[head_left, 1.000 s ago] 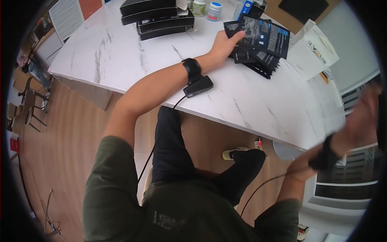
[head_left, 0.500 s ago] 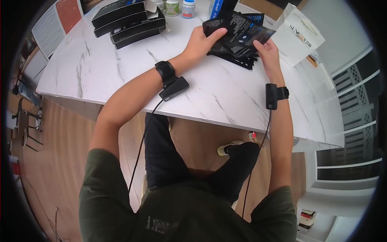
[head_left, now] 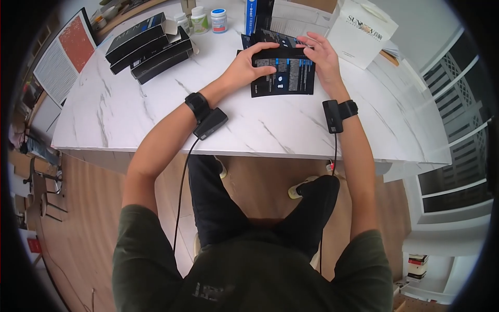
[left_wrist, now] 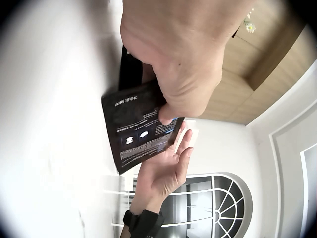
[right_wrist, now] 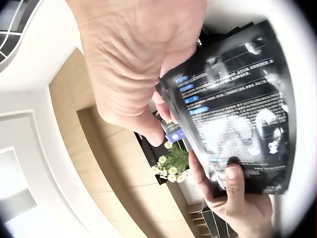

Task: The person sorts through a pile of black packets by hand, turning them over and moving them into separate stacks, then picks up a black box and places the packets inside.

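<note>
evidently, the black packet is held by its left edge in the left hand, at the upper middle of the head frame. the thumb is laid over the print and the fingers are passed behind, presumably so that the packet is kept steady and its text is turned toward the person. the right hand is raised at the packet's upper right corner, fingers extended and thumb free; whether the edge is touched by it cannot be told. more black packets are left just behind, near the blue box, probably so that they are kept within reach. compared with half a second ago, when the packet was tilted and pinched at its right edge by the right hand, it has been squared up and brought nearer over the table, and that pinch has been released.
</note>
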The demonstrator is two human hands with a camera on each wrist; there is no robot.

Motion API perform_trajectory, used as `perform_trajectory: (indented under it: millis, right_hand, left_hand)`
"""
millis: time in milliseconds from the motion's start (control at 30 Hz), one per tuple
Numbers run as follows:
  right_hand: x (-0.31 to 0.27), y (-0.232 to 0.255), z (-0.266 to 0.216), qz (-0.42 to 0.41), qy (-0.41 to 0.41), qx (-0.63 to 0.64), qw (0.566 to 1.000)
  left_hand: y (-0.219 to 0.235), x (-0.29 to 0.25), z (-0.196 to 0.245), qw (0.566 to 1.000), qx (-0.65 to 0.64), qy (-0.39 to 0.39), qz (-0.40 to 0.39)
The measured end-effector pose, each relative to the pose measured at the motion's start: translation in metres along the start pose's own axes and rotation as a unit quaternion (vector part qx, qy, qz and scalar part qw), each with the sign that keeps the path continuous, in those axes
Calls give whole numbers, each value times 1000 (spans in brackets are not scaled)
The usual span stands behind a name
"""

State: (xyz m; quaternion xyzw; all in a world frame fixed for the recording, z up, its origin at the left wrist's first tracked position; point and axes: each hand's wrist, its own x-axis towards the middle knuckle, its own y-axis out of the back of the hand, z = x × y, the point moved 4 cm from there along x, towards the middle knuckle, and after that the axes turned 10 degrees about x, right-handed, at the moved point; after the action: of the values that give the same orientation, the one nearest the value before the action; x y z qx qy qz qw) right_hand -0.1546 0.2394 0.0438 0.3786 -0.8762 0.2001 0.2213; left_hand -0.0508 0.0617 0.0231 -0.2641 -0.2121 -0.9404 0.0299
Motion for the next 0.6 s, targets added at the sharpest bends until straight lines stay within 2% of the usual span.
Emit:
perform_trajectory:
  millis: [200, 267, 367, 500, 600]
  right_hand:
    - [-1, -6, -8, 15, -2, -7, 1000]
    - [0, 0, -3, 37, -10, -23, 999]
    - [0, 8, 6, 49, -62, -131, 988]
    - [-2, 7, 10, 43, -64, -149, 986]
    - [0, 9, 7, 51, -52, -169, 983]
  left_hand:
    - [11, 1, 9, 993, 46, -29, 107]
    - [12, 0, 10, 992, 34, -15, 121]
    - [14, 1, 8, 991, 6, -11, 135]
    - [15, 1, 6, 990, -22, 15, 137]
    - [12, 3, -5, 980, -133, 28, 149]
